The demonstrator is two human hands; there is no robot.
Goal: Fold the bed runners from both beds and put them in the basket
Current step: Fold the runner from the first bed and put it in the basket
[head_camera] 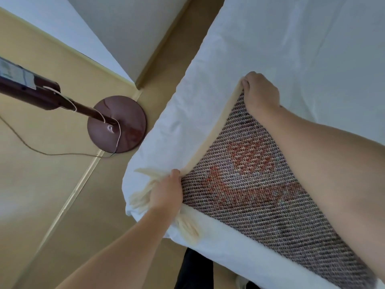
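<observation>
Room: tan floor [52, 184] with pale strips running across it fills the left half of the frame; a bed [270, 38] under a white, wrinkled sheet fills the right half.
Bed runner [250, 184]: woven in grey-brown with a red pattern and a cream border, it lies on the corner of the bed, from the centre of the frame down to the lower right.
Fringe [143, 197]: cream tassels hang from the runner's end over the bed's left edge, at lower centre.
Left hand [166, 195]: at lower centre, its fingers are curled round the runner's near corner, gripping it where the fringe begins.
Right hand [261, 92]: right of centre and higher up, its fingers and thumb are bent and pinch the cream border at the runner's far corner; the forearm crosses above the runner.
Edge between hands: the cream border runs straight from one hand to the other.
Stand base [116, 124]: a round maroon disc sits on the floor just beside the bed's left edge.
Pole [27, 90]: maroon, it rises from the base toward the left edge of the frame.
Cord [41, 152]: thin, it trails over the floor from the base.
Dark trouser leg [195, 268]: shows at bottom centre, below the mattress edge.
Second pale surface [125, 28]: lies at upper left; whether it is another bed cannot be told.
</observation>
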